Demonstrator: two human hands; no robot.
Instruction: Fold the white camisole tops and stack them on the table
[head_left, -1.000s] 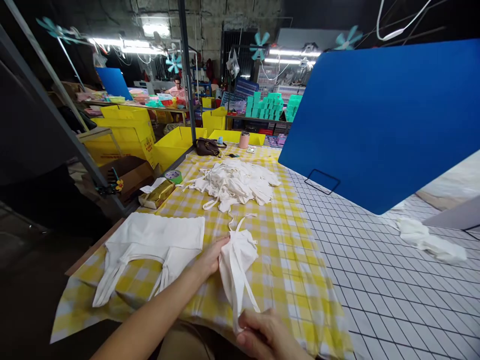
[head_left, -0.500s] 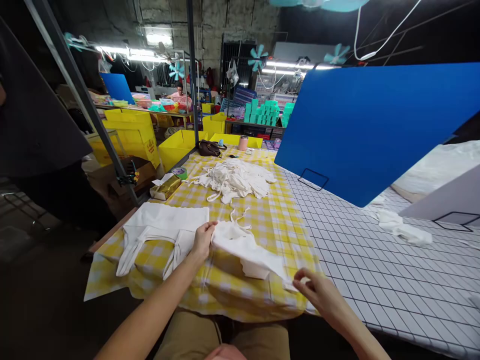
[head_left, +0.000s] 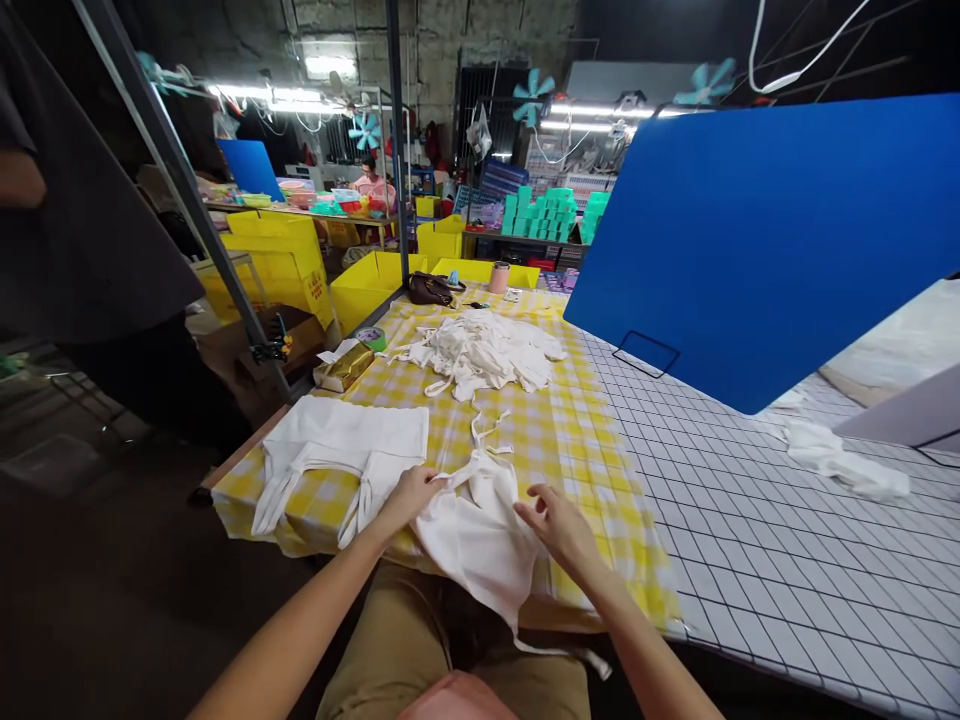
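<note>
A white strappy garment [head_left: 480, 545] lies in front of me, its lower part draped over the table's near edge with a strap dangling. My left hand [head_left: 412, 497] pinches its upper left edge. Beside its right edge is my right hand [head_left: 564, 530], thumb and forefinger apart, with no cloth visible between them. Thin white ties [head_left: 491, 425] stretch from the garment's top across the yellow checked cloth [head_left: 592, 450]. To the left, several flat white garments [head_left: 345, 430] lie stacked, straps toward me.
A heap of white garments [head_left: 487, 350] sits farther back. Gold-wrapped packet [head_left: 345, 368], green tape roll [head_left: 371, 339], dark bag [head_left: 431, 289] and pink cup [head_left: 499, 277] line the table. A blue board [head_left: 750, 250] stands at right. A person in dark clothing [head_left: 90, 200] stands at left.
The garment, stretched between both hands before, now hangs down over the table edge. My right hand has let go of its right end and moved up and left. The view has shifted slightly.
</note>
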